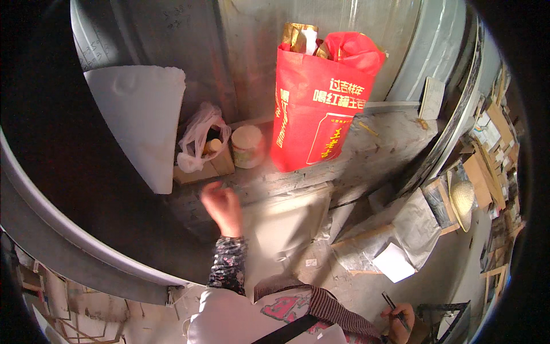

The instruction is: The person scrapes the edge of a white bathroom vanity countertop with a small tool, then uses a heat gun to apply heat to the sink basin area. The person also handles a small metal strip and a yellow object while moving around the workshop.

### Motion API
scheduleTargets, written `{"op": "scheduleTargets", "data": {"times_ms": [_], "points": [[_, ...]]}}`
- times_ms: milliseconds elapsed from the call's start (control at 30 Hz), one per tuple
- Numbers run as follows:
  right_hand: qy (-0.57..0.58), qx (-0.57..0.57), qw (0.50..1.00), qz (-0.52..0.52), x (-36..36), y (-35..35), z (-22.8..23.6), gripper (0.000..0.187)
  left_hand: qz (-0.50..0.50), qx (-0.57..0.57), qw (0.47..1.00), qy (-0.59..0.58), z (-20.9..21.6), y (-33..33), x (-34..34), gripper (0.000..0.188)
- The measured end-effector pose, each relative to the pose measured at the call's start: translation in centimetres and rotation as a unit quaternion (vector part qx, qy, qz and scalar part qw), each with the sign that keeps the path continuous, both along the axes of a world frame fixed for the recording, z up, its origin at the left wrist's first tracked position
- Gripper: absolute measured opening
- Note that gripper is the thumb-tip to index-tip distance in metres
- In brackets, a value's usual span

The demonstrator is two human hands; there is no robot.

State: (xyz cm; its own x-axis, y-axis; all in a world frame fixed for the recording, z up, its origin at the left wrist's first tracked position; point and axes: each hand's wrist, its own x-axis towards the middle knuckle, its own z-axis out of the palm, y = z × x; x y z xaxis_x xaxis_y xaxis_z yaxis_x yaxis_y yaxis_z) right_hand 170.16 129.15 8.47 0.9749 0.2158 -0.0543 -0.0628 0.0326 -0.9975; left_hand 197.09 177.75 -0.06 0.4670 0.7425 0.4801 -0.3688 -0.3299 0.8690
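The bare left hand (pixel 222 207), below a dark floral sleeve cuff (pixel 227 264), is blurred, its fingers bent inward; nothing shows in its grasp, but I cannot tell whether the fingers are closed on something small. The bare right hand (pixel 403 322), low on the near right, has its fingers wrapped around a slim, dark, straight-edged object (pixel 389 301), well apart from the other hand. Just beyond the left hand sits a small, open, brown cardboard box (pixel 197 175), with a thin, translucent, pinkish plastic bag (pixel 192 140) bunched in it around a round, pale-yellow cap (pixel 213 145). Good handling here would probably mean opening the left fingers before they meet the box and coming at it from above, so that the loose film does not snag. The squat, white, round tub (pixel 247 146) stands just right of the box, so the wrist should stay to the left and not nudge it. Farther right, the tall, red, printed fabric bag (pixel 303 109) stands upright on the dusty grey ledge (pixel 372 149); it looks full, so the forearm had best stay clear. The slim object seems safest held low, away from the ledge.
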Motion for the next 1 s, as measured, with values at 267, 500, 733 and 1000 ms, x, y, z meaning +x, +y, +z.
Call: {"op": "scheduleTargets", "data": {"times_ms": [267,500,733,1000], "points": [[0.021,0.022,0.995,-0.094,3.5,1.9,0.2,0.018,0.182,0.536,0.805,0.177,8.6,8.1,3.0,0.047],[0.059,-0.009,0.997,-0.040,3.0,1.8,1.3,0.019,-0.144,0.478,0.826,0.261,5.9,8.0,11.2,0.026],[0.004,-0.018,0.996,-0.088,-0.4,-0.4,-0.8,0.020,0.000,0.378,0.925,0.043,8.1,-2.5,5.2,0.031],[0.109,0.095,0.956,-0.253,-4.4,0.9,-4.2,0.029,-0.264,0.314,0.875,-0.255,9.9,-20.4,0.5,0.021]]}}
